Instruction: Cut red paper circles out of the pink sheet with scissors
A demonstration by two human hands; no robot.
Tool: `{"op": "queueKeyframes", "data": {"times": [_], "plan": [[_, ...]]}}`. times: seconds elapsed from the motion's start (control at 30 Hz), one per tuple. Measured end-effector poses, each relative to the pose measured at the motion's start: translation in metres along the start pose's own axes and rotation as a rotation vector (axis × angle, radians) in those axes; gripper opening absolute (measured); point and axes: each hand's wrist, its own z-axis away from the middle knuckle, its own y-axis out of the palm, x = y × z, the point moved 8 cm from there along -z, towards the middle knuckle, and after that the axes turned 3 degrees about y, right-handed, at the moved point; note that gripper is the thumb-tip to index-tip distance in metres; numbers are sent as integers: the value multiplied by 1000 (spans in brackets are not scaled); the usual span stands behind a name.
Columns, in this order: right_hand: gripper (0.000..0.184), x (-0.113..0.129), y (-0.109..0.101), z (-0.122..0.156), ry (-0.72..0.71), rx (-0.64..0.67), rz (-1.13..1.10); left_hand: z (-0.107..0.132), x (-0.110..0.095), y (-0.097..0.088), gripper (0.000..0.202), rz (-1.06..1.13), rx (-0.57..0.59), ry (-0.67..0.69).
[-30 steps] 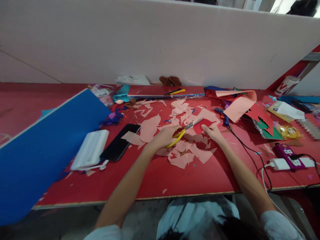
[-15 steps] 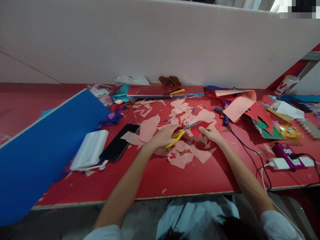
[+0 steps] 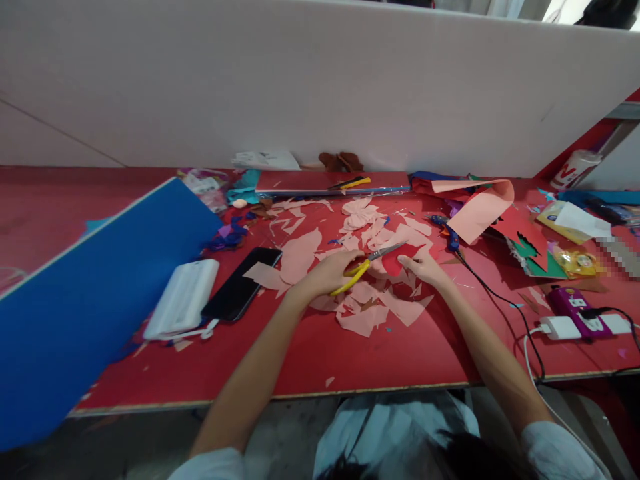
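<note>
My left hand point(image 3: 330, 273) is closed around yellow-handled scissors point(image 3: 364, 265), whose blades point right and cut into a red paper piece point(image 3: 403, 257). My right hand point(image 3: 425, 267) pinches that red piece from the right side and holds it just above the table. Under and around both hands lie several pink paper scraps point(image 3: 370, 310) on the red table point(image 3: 350, 353).
A black phone point(image 3: 241, 292) and a white power bank point(image 3: 183, 299) lie left of my hands, beside a large blue board point(image 3: 90, 293). A blue glue gun point(image 3: 447, 233) with its black cable, a folded pink sheet point(image 3: 479, 208), chargers point(image 3: 575, 320) and packets sit to the right. A white partition stands behind.
The scissors have advanced to the right into the red paper piece and their blades have closed a little. My right hand has turned the red piece slightly.
</note>
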Motion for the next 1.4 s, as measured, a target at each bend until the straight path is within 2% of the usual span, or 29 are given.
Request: {"op": "queueKeyframes", "data": {"times": [0.37, 0.53, 0.83, 1.2, 1.4], "plan": [[49, -7, -1, -2, 55, 1, -44, 0, 9, 3, 35, -15, 7, 21], [43, -9, -2, 0, 56, -10, -14, 0, 6, 3, 39, -11, 3, 19], [28, -19, 6, 0, 118, 44, 89, -1, 1, 7, 44, 0, 28, -12], [25, -22, 7, -1, 141, 39, 47, 1, 0, 9, 37, 84, 33, -46], [24, -21, 7, 0, 162, 29, 84, -1, 2, 9, 44, 10, 9, -15]]}}
